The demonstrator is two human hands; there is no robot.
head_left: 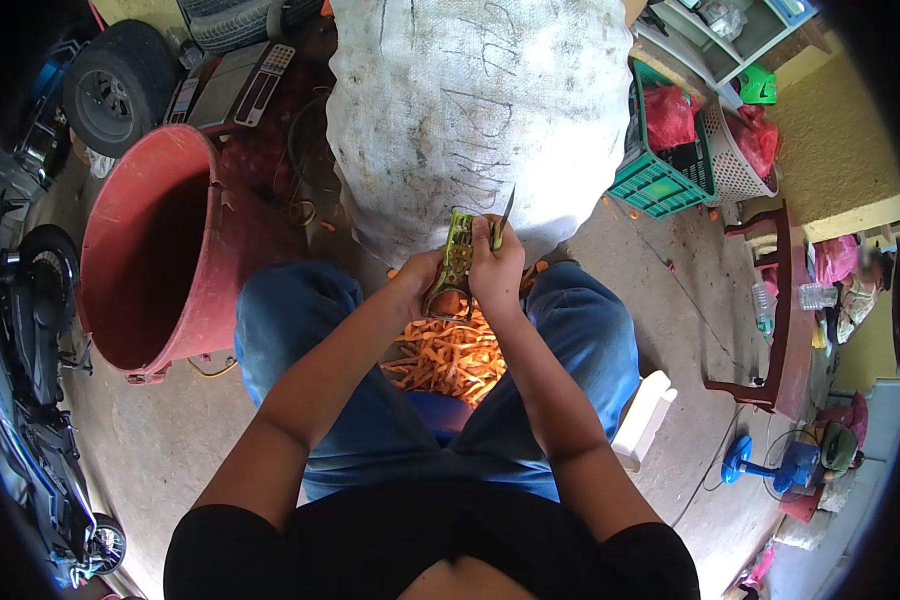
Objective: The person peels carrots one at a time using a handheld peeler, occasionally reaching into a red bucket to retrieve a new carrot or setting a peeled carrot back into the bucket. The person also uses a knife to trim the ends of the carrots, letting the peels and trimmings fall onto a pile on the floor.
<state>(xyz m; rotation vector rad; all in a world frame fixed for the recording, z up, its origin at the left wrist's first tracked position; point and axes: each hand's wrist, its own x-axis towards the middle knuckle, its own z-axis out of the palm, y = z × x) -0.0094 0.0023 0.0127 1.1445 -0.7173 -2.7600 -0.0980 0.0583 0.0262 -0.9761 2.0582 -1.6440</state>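
Note:
Between my knees, my left hand [420, 284] is closed around the side of a long, flat green object [457, 262] with a patterned or holed face, whose exact kind I cannot make out. My right hand [497, 268] meets its other side and grips a small knife [508, 208], green at the handle, its dark blade pointing up and away. Beneath both hands lies a heap of orange vegetable strips [452, 362], above a blue surface [440, 414] that is partly hidden by my legs. A big white woven sack [480, 110] with dark handwriting stands just beyond.
A large red tub [210, 200] leans at left, near a scale [240, 88] and tyres [112, 88]. At right are a green crate [660, 185], a white basket [720, 150], a brown wooden frame [792, 310] and a blue fan [738, 460]. A motorcycle [40, 330] stands far left.

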